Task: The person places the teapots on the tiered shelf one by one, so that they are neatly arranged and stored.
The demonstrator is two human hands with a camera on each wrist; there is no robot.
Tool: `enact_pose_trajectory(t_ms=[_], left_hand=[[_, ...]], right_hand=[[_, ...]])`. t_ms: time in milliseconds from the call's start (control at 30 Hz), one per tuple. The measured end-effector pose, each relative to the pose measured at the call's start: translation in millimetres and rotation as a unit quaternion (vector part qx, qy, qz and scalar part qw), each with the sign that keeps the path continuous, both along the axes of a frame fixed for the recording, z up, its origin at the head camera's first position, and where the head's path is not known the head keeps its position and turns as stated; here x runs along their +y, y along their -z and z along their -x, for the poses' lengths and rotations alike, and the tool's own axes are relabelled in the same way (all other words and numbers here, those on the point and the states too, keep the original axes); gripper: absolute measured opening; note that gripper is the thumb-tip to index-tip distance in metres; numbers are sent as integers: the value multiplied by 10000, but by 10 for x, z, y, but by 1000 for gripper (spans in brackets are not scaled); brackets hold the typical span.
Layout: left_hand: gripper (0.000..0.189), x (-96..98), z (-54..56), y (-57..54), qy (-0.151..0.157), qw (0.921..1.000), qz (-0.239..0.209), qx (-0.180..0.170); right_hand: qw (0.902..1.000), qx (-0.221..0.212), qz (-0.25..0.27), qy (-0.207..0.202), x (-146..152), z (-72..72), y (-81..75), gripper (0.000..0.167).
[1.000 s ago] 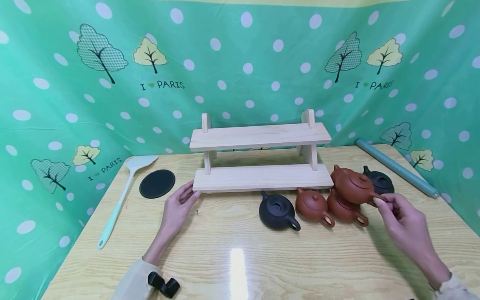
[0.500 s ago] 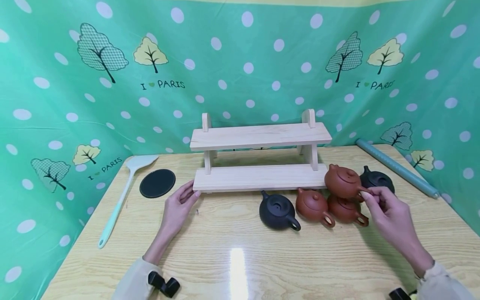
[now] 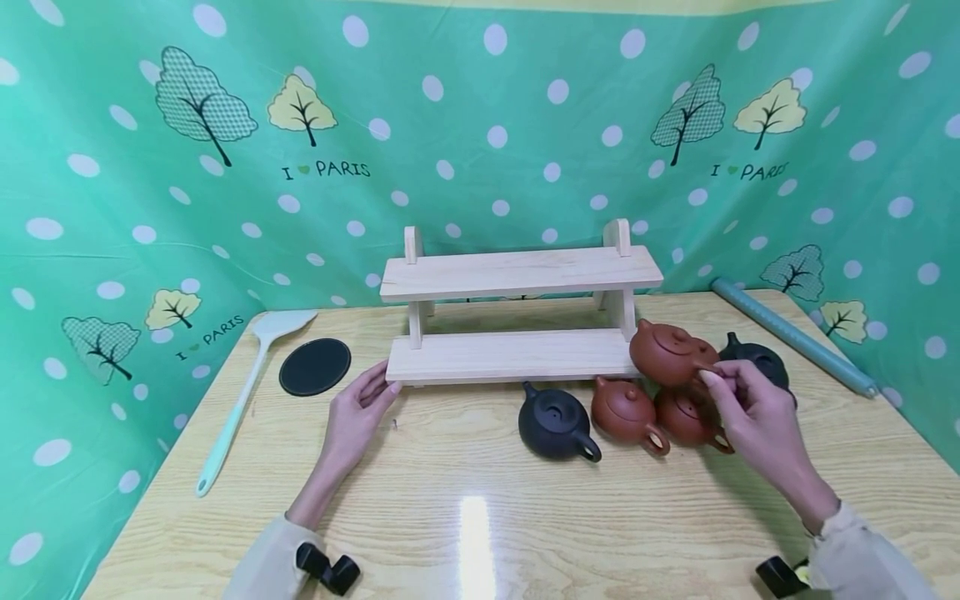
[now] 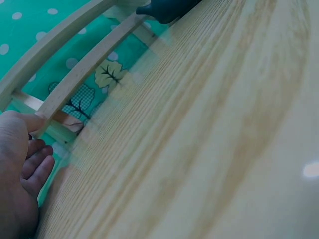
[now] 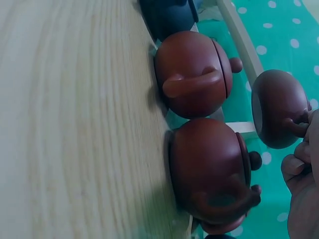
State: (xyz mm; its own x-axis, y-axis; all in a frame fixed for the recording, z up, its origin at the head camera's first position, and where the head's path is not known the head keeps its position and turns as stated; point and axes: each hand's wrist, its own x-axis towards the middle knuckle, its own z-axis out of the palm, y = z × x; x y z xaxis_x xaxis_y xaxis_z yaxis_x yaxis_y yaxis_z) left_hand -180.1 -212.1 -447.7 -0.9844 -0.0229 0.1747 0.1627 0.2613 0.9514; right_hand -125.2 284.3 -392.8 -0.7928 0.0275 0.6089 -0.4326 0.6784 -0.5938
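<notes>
My right hand (image 3: pixel 761 421) pinches the handle of a reddish-brown clay teapot (image 3: pixel 666 353), raised off the table by the right end of a two-tier wooden shelf (image 3: pixel 495 358). In the right wrist view the lifted teapot (image 5: pixel 279 107) shows its underside. Below it stand two more reddish-brown teapots, one (image 3: pixel 626 410) nearer the middle and one (image 3: pixel 684 417) partly covered by the held one. A black teapot (image 3: pixel 553 423) is left of them. Another black teapot (image 3: pixel 753 360) sits behind my right hand, partly hidden. My left hand (image 3: pixel 356 421) grips the lower board's left end.
A pale green spatula (image 3: pixel 243 396) and a round black coaster (image 3: pixel 315 367) lie at the left. A teal roll (image 3: pixel 795 335) lies along the back right. The polka-dot curtain (image 3: pixel 495 167) hangs close behind the shelf.
My right hand has carried the held teapot leftward and slightly up, toward the right end of the lower board. My left hand and the shelf stay put.
</notes>
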Motion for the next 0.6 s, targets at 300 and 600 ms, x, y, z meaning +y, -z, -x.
enact_pose_trajectory(t_ms=[300,600], left_hand=[[54,-2,0,2,-6,10000,-6,-10],[54,-4,4,9,-14,10000,25,31]], right_hand=[[10000,16,-47,-64,-80,74,-23,5],[9997,115,-93,-171,-164,164,-38,3]])
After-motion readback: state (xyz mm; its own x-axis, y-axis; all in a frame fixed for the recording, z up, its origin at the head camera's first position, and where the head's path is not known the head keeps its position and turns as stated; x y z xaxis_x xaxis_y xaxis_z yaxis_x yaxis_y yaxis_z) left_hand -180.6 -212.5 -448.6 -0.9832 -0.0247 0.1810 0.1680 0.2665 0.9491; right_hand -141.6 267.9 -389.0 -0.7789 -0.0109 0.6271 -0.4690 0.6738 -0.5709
